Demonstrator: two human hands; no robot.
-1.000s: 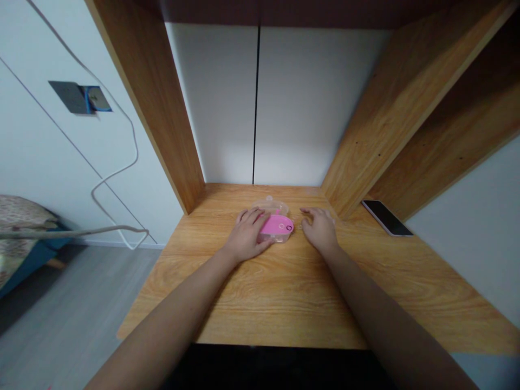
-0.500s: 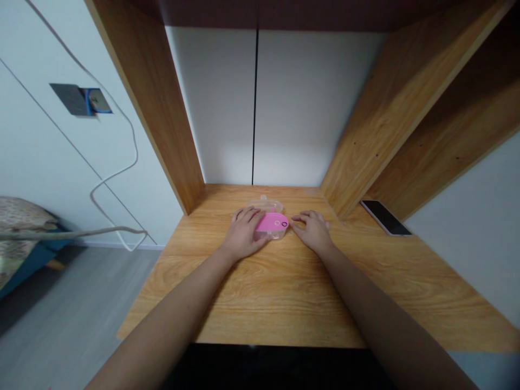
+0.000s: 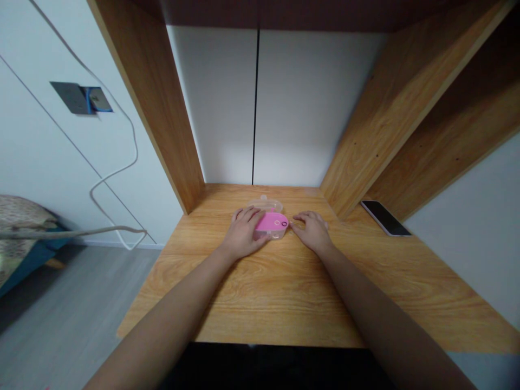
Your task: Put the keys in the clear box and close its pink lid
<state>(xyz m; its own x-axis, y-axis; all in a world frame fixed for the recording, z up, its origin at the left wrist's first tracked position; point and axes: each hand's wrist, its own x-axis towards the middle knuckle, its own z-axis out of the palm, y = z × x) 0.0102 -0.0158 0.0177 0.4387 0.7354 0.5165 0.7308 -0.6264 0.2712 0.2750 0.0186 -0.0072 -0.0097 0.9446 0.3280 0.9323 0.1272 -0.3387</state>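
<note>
A small clear plastic box [image 3: 276,234] with a rounded end stands on the wooden desk, its clear lid [image 3: 266,205] tipped back behind it. On its pink top [image 3: 268,221] lie a pale small ring [image 3: 277,222] and a dark small ring [image 3: 284,223]. My left hand [image 3: 244,232] wraps the box's left end, fingers over the pink top and thumb along the front. Just off the right end, my right hand [image 3: 312,230] has thumb and forefinger brought close together; whatever is between them is too small to make out. A bit of something clear [image 3: 326,223] shows behind this hand.
A phone [image 3: 385,218] lies at the right by the upright wooden panel [image 3: 365,157]. Another wooden panel [image 3: 162,124] borders the desk [image 3: 276,298] on the left. A white cable [image 3: 133,141] hangs by an uncovered wall socket [image 3: 97,99].
My right fingertips have shifted very slightly beside the box's right end. The box and my left hand stay where they were.
</note>
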